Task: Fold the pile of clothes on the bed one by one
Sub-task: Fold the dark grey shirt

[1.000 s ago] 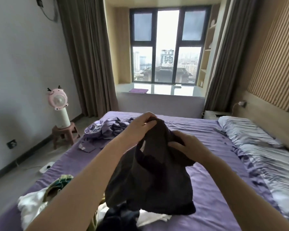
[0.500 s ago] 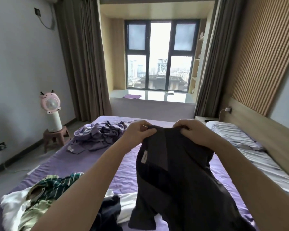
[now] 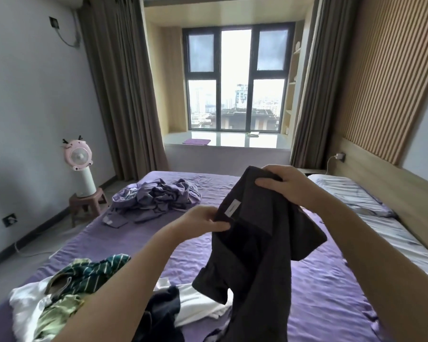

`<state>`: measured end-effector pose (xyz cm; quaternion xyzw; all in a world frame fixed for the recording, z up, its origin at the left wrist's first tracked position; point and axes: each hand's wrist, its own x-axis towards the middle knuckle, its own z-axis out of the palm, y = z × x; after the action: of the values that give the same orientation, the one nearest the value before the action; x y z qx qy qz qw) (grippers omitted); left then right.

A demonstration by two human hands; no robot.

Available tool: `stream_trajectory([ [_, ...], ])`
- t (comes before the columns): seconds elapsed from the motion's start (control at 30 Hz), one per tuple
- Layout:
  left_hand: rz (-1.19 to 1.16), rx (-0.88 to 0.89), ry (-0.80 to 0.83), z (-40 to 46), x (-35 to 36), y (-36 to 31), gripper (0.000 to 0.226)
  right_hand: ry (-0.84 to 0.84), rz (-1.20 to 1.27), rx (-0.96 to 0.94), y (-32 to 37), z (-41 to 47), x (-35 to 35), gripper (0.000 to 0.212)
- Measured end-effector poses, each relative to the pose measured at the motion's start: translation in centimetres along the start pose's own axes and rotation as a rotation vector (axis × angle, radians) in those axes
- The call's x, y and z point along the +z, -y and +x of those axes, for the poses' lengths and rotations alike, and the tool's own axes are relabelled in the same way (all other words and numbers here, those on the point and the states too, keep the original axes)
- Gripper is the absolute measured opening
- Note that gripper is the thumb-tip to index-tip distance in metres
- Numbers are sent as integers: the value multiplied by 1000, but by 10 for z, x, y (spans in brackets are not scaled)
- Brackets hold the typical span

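The dark grey cotton garment [image 3: 255, 243] hangs above the purple bed [image 3: 331, 304], held at its top edge. The left hand [image 3: 203, 223] pinches at 9 o'clock; the right hand [image 3: 282, 186] grips at 1 o'clock. Risk: the trailing hem may snag the unfolded pile [image 3: 79, 287] at 7 o'clock and drag items along.

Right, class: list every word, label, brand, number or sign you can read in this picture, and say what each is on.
None can be read.
White tag on the dark garment held by the left hand and right hand: print too small and blurred.
Small tag on the purple clothes: blurred.
Pink fan: no text visible.
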<state>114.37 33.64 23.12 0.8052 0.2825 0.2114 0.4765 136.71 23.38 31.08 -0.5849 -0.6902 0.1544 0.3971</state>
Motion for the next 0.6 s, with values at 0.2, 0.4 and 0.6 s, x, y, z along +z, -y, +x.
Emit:
stream_trajectory([
  [0.2,-140,-21,-95,-13,-14,29,32,-47,14,33,3,8,-2,9],
  [0.4,239,101,-365,-6,-50,-12,41,-143,97,138,-5,4,7,11],
  [0.6,-165,12,214,-22,-112,-34,45,-371,177,173,-6,1,5,2],
])
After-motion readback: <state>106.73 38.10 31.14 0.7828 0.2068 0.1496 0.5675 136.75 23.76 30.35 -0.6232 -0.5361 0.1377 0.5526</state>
